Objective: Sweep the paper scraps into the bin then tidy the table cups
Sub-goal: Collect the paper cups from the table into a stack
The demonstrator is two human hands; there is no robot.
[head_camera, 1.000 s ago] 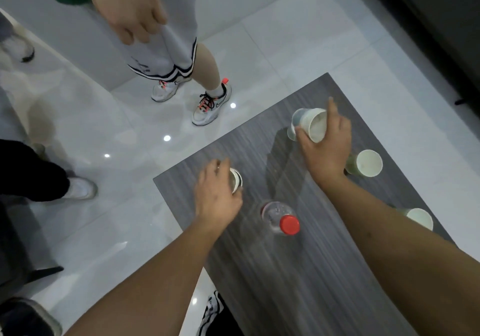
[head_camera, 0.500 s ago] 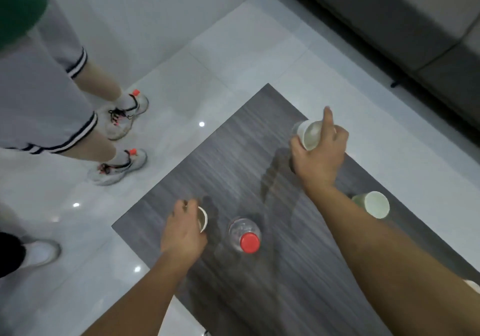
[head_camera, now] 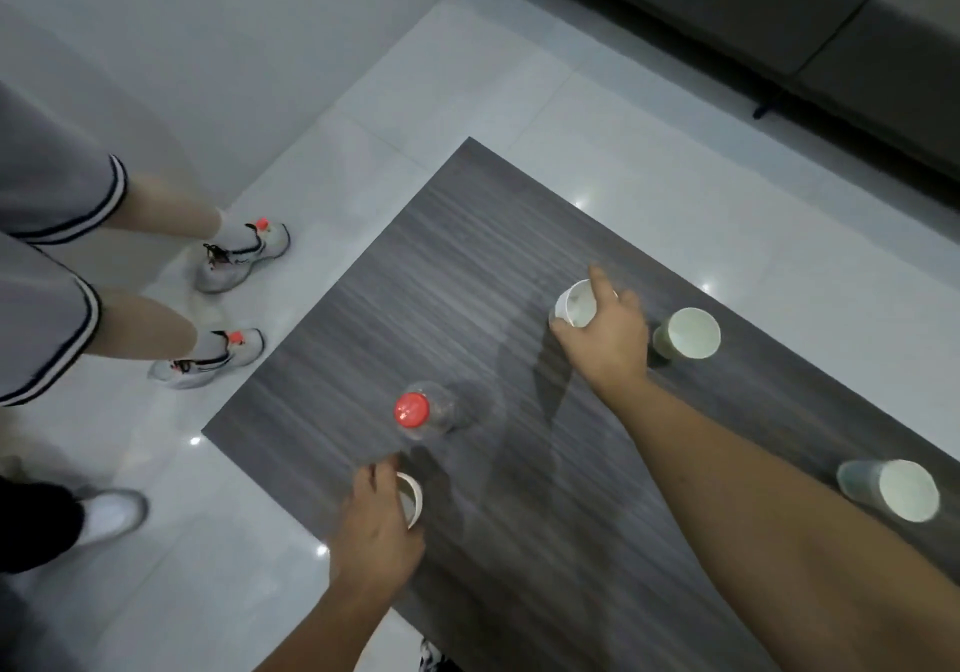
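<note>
Both hands have carried their cups nearer — left hand gripping a cup, right hand another beside the standing cup — cup-tidying, likely nesting next.

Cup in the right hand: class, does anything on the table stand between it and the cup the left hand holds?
Yes. The red-capped bottle stands upright roughly between the right hand with its cup and the left hand with its cup, nearer the left one.
</note>
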